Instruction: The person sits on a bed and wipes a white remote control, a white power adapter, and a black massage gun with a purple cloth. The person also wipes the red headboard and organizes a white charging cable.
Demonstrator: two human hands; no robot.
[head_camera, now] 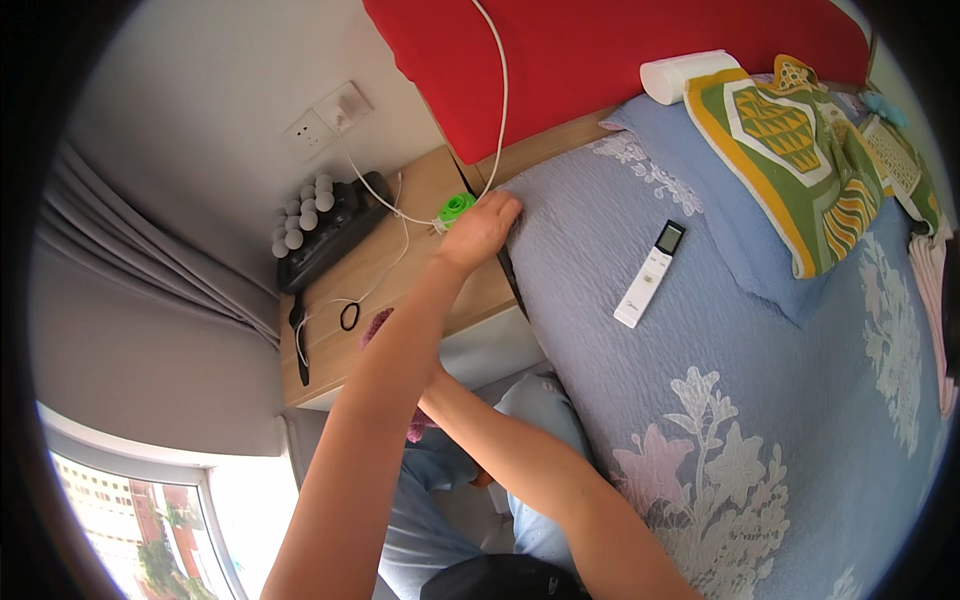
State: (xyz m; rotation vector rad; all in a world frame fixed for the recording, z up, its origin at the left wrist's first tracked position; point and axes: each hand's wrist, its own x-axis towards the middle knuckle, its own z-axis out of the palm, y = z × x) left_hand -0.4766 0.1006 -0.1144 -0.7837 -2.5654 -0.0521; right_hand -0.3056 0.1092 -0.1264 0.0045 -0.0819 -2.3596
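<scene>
My left hand (481, 231) reaches over the back corner of the wooden nightstand (405, 277), at the bed's edge. Its fingers are bent, and a white cable (504, 90) runs down behind them; whether they grip it is hidden. Right beside the hand is a bright green round plastic item (456, 204), with a white plug (441, 224) against it. My right forearm (510, 442) passes beneath the left one, which covers my right hand. Purple fuzzy cloth (377, 325) shows on both sides of my left forearm, close to the hidden hand.
A black rack with grey balls (308, 220), a black hair tie (350, 316) and a black-strapped watch (298, 319) lie on the nightstand. A wall socket (307, 135) is above. On the blue bedspread (585, 225) are a white remote control (646, 281) and a green-yellow patterned cloth (787, 150).
</scene>
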